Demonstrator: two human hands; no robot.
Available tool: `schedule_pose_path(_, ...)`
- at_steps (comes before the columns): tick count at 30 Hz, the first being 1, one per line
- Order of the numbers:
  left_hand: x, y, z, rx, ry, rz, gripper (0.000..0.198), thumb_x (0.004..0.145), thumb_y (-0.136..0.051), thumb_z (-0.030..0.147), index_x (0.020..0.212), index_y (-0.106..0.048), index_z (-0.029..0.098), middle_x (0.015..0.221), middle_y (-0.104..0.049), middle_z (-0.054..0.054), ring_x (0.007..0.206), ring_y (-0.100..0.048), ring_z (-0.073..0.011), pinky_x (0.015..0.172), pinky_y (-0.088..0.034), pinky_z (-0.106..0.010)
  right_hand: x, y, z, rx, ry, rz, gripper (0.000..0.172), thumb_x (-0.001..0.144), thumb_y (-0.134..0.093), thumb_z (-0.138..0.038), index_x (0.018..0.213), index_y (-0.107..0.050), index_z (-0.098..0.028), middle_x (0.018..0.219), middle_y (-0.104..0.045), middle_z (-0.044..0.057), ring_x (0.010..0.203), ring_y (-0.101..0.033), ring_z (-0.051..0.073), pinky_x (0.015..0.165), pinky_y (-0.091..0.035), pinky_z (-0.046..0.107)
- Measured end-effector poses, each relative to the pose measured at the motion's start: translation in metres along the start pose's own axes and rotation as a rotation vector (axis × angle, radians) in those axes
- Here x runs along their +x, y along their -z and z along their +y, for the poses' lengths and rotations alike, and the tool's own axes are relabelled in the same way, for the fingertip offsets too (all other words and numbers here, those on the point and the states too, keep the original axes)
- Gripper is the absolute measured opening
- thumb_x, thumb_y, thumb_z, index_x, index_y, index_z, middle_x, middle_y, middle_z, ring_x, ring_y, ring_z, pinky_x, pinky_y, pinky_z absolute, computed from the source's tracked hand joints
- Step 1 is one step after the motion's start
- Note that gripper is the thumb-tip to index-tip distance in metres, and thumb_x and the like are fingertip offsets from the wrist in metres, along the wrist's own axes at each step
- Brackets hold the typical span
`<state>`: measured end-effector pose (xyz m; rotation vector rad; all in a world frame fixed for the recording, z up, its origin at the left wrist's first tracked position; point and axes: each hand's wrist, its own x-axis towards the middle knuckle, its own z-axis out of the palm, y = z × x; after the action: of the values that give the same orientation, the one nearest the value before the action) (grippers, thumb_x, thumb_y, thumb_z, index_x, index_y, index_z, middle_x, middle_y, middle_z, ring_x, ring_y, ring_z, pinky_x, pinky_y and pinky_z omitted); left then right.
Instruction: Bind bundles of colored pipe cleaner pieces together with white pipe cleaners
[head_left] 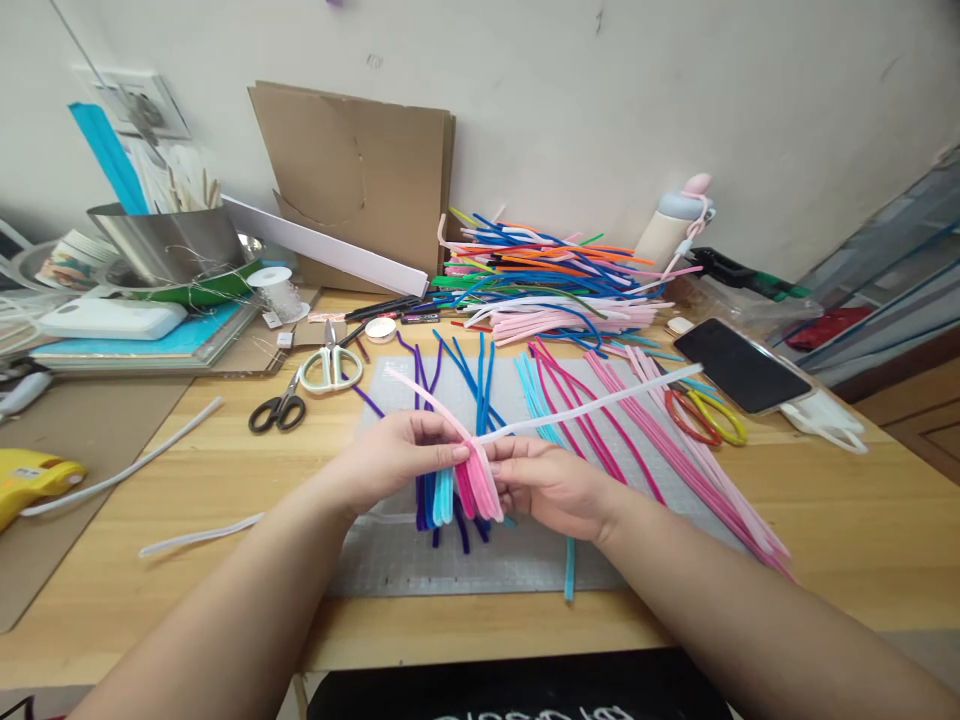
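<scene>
We've left hand (pixel 401 455) pinched on pink loops (pixel 481 488), right hand (pixel 555 490) gripping their side; if our pinch slackens, loops could splay, white stem (pixel 592 405) spring loose.

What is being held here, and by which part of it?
A bundle of looped, fuzzy coloured stems: the left hand pinches it near its gathered top, the right hand at its pale pink side.

Pipe cleaners (pixel 690 470) on mat (pixel 390 572), phone (pixel 742 366) right, cardboard (pixel 375 170) behind
</scene>
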<state>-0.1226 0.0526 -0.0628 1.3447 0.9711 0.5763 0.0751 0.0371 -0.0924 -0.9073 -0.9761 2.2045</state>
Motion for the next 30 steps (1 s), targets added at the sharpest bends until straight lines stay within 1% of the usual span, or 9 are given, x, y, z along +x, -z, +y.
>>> schedule_pose_path(3,-0.0008,0.0013,0.0002,0.012,0.002,-0.008,0.016,0.076,-0.067,0.031,0.081,-0.071,0.016,0.080,-0.071,-0.002,0.074,-0.062,-0.0150,0.074,-0.046,-0.027,0.0015,-0.0023,-0.0017,-0.032,0.028,0.056,0.020,0.070,-0.071,-0.026,0.083,-0.066,-0.012,0.067,-0.064,0.001,0.056,-0.056,0.009,0.059,-0.043,0.023)
schedule_pose_path(7,-0.0012,0.0011,-0.0008,0.017,0.006,0.015,0.019,0.077,-0.066,0.033,0.084,-0.070,0.016,0.082,-0.071,-0.003,0.075,-0.062,-0.0151,0.073,-0.045,-0.026,0.0036,-0.0041,-0.0013,-0.079,0.081,0.179,0.019,0.070,-0.070,-0.028,0.080,-0.063,-0.014,0.063,-0.062,-0.001,0.052,-0.053,0.008,0.054,-0.039,0.021)
schedule_pose_path(11,-0.0001,-0.0023,-0.0012,0.033,0.013,0.051,0.023,0.076,-0.066,0.037,0.082,-0.068,0.016,0.079,-0.070,-0.003,0.071,-0.062,-0.0155,0.070,-0.045,-0.027,0.0048,-0.0053,0.0018,-0.169,0.164,0.231,0.017,0.068,-0.069,-0.028,0.075,-0.060,-0.015,0.057,-0.059,-0.003,0.048,-0.049,0.007,0.050,-0.036,0.021)
schedule_pose_path(16,0.0021,-0.0075,-0.0030,0.069,0.011,0.129,0.028,0.072,-0.068,0.042,0.074,-0.067,0.014,0.072,-0.068,-0.004,0.068,-0.061,-0.0165,0.066,-0.045,-0.028,0.0044,-0.0079,0.0045,-0.247,0.225,0.229,0.019,0.069,-0.069,-0.030,0.074,-0.057,-0.017,0.056,-0.056,-0.005,0.047,-0.047,0.008,0.049,-0.037,0.022)
schedule_pose_path(18,0.0029,-0.0081,-0.0050,0.076,0.015,0.138,0.029,0.071,-0.069,0.043,0.072,-0.067,0.014,0.071,-0.068,-0.004,0.067,-0.060,-0.0163,0.066,-0.045,-0.028,0.0041,-0.0086,0.0051,-0.265,0.235,0.222,0.020,0.069,-0.069,-0.032,0.074,-0.056,-0.017,0.057,-0.056,-0.005,0.047,-0.047,0.008,0.049,-0.037,0.023)
schedule_pose_path(20,0.0035,-0.0080,-0.0071,0.054,0.025,0.122,0.028,0.072,-0.068,0.042,0.074,-0.067,0.014,0.071,-0.068,-0.003,0.065,-0.059,-0.0148,0.064,-0.045,-0.027,0.0041,-0.0089,0.0057,-0.275,0.236,0.223,0.021,0.069,-0.070,-0.033,0.074,-0.056,-0.017,0.058,-0.055,-0.005,0.047,-0.047,0.008,0.048,-0.036,0.022)
schedule_pose_path(24,0.0032,-0.0072,-0.0086,-0.011,0.048,0.106,0.026,0.071,-0.070,0.039,0.075,-0.068,0.014,0.071,-0.067,-0.002,0.061,-0.057,-0.0123,0.061,-0.042,-0.024,0.0047,-0.0080,0.0063,-0.260,0.213,0.212,0.025,0.067,-0.072,-0.035,0.075,-0.057,-0.016,0.060,-0.057,-0.004,0.047,-0.047,0.007,0.048,-0.036,0.022)
schedule_pose_path(28,0.0023,-0.0055,-0.0044,-0.025,0.040,0.165,0.028,0.069,-0.072,0.040,0.072,-0.066,0.013,0.068,-0.065,-0.002,0.059,-0.056,-0.0120,0.058,-0.043,-0.024,0.0045,-0.0056,0.0060,-0.176,0.164,0.175,0.028,0.071,-0.069,-0.040,0.079,-0.057,-0.016,0.060,-0.058,-0.004,0.047,-0.050,0.007,0.049,-0.039,0.021)
schedule_pose_path(30,0.0018,-0.0038,-0.0017,-0.021,0.017,0.222,0.029,0.068,-0.072,0.042,0.070,-0.065,0.013,0.065,-0.064,-0.001,0.057,-0.055,-0.0120,0.056,-0.044,-0.024,0.0042,-0.0047,0.0063,-0.201,0.128,0.152,0.031,0.075,-0.065,-0.046,0.074,-0.054,-0.017,0.059,-0.059,-0.003,0.045,-0.053,0.008,0.046,-0.036,0.020)
